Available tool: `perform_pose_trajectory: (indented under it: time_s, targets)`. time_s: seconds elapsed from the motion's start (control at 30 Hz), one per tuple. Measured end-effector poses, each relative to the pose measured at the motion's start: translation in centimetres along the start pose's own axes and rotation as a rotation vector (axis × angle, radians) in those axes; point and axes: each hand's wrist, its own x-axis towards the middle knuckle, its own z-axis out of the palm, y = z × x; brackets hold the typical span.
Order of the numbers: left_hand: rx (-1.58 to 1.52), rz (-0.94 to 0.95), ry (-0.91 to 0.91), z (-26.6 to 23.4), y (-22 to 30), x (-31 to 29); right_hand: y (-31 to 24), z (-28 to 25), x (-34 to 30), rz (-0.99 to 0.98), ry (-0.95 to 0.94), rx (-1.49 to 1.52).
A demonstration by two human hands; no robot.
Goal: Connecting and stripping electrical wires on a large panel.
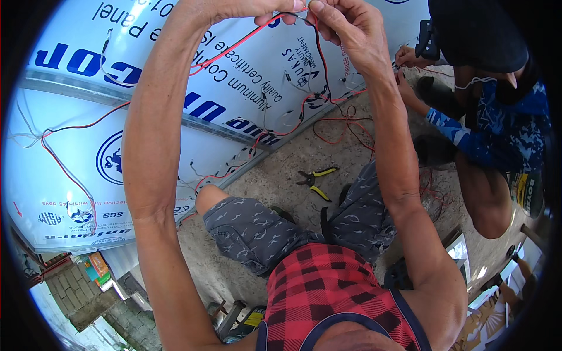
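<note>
Both my arms reach up over a large pale-blue printed panel (64,158). At the top edge of the view my left hand (254,8) pinches a thin red wire (246,40), with a black wire beside it. My right hand (346,24) is closed close by, thumb against fingers, on the end of a red-and-black wire (320,64) that hangs down toward the panel's edge. The wire ends meet between my fingertips; how they are joined is too small to tell.
Wire strippers (316,181) with yellow-and-black handles lie on the concrete floor (263,205). Red and black wires (345,120) loop over the panel's edge and floor. At right, another person in a blue patterned sleeve (451,126) handles wires, with a hand (413,58) at the panel.
</note>
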Motion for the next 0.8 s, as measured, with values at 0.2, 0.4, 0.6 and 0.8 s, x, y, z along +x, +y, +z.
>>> perform_pose_trajectory:
  time_s: [0.2,0.4,0.6,0.8]
  targets:
    - [0.118,0.063,0.021,0.7,-0.7,0.8,0.6,-0.2,-0.3,-0.031,-0.002,-0.119]
    - [0.450,0.113,0.208,1.7,-0.7,0.7,0.6,0.9,-0.1,-0.054,0.056,-0.188]
    - [0.280,0.138,0.147,0.9,-0.4,0.5,1.0,0.6,-0.4,-0.052,0.093,-0.199]
    - [0.303,0.150,0.219,1.3,-0.8,0.1,-0.1,1.7,-0.2,0.046,0.103,-0.103]
